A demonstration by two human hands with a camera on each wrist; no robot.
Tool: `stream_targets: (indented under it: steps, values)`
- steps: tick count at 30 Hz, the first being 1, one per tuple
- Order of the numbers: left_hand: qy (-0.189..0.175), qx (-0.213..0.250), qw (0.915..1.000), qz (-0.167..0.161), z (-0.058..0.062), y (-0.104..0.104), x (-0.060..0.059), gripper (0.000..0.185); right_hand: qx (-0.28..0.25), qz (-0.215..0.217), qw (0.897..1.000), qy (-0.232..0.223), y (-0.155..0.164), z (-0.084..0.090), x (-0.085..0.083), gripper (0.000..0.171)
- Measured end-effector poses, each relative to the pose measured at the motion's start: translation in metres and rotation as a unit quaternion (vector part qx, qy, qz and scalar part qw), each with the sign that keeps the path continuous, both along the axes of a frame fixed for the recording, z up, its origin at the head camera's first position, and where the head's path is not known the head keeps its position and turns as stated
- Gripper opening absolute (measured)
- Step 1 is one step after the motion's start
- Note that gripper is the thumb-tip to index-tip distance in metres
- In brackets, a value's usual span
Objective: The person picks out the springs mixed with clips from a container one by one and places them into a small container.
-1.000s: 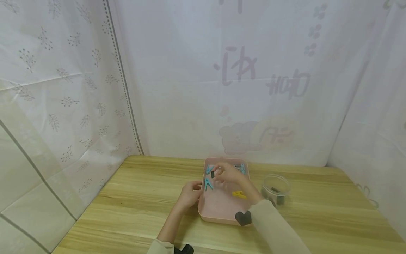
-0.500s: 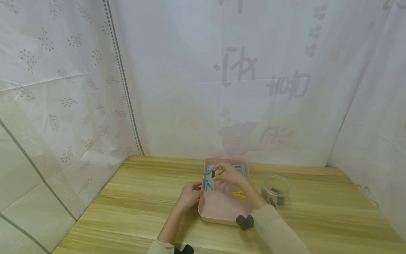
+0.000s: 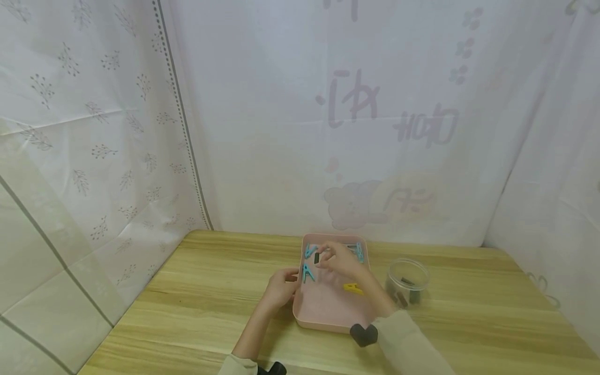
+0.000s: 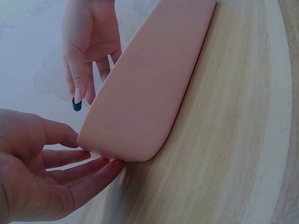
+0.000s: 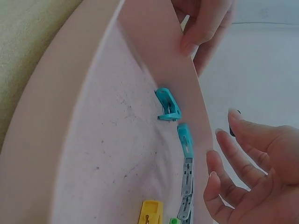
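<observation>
My left hand (image 3: 283,287) grips the left wall of a pink tray (image 3: 323,315); in the right wrist view its thumb (image 5: 190,48) lies over the rim. Above the tray's far part, my right hand (image 3: 339,259) pinches a small dark rod-like piece (image 3: 316,258) between thumb and a finger; in the right wrist view the thumb mostly hides this piece (image 5: 237,113). Inside the tray lie blue clothespins (image 3: 307,272) along the left wall, another blue clothespin (image 3: 359,252) at the far right and a yellow clothespin (image 3: 353,288). Grey clothespins (image 5: 187,176) show in the right wrist view.
Right of the tray, a clear round jar (image 3: 408,281) with dark pieces inside stands on the wooden table (image 3: 211,291). A patterned white curtain (image 3: 262,130) hangs behind and along the sides. A green bit (image 5: 174,221) shows beside the yellow clothespin.
My right hand has shifted very slightly to the right with the dark piece still pinched. The left hand and the tray stay where they were.
</observation>
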State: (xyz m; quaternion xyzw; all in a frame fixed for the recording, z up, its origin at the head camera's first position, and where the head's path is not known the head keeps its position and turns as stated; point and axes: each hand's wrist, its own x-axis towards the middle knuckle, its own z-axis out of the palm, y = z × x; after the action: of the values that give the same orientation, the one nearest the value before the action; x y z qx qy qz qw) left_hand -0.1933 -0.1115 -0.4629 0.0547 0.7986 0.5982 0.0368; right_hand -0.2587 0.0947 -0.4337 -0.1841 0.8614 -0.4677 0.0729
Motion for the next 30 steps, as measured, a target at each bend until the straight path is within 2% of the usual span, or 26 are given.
stream_targets:
  steps: [9,30]
  values:
    - [0.006,-0.001,1.0000,-0.004,-0.003,0.000,0.000,0.044,-0.011,-0.014,1.000,-0.002,0.001,0.000,0.007,0.032]
    - [0.006,-0.009,0.9999,-0.010,-0.002,-0.002,0.002,0.043,-0.040,-0.045,0.998,0.006,0.003,0.001,0.022,0.028]
